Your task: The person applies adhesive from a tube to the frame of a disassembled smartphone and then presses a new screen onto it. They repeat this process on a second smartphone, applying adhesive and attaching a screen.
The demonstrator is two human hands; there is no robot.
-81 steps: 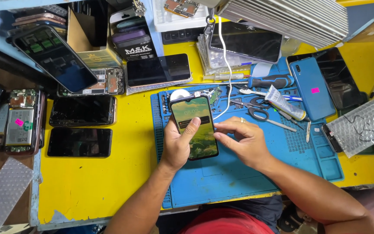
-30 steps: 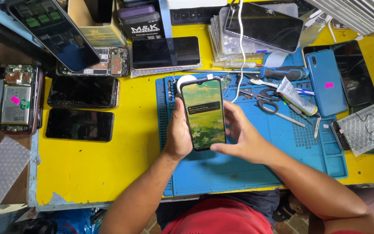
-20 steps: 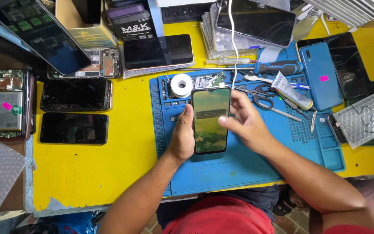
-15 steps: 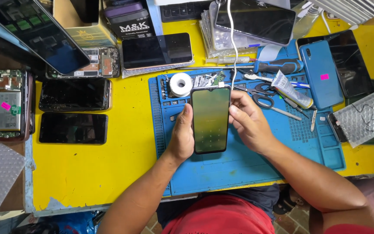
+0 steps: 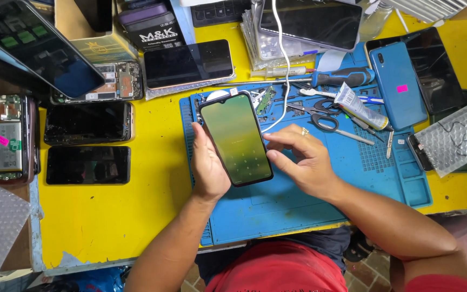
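yellow workbench [image 5: 109,216] crowded with phones and parts, blue repair mat [image 5: 309,211] in the middle. left hand [image 5: 207,165] is curled around the lit smartphone [image 5: 235,138], gripping its left edge and holding it tilted above the mat. right hand [image 5: 304,159] sits at the phone's right edge, fingers [image 5: 277,141] loosely bent, tips touching the side. scissors [image 5: 320,116] and a glue tube [image 5: 355,105] lie just beyond.

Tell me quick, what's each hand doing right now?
Left hand: closed around the lit smartphone, holding it up.
Right hand: holds nothing, fingers curled, fingertips at the smartphone's right edge.
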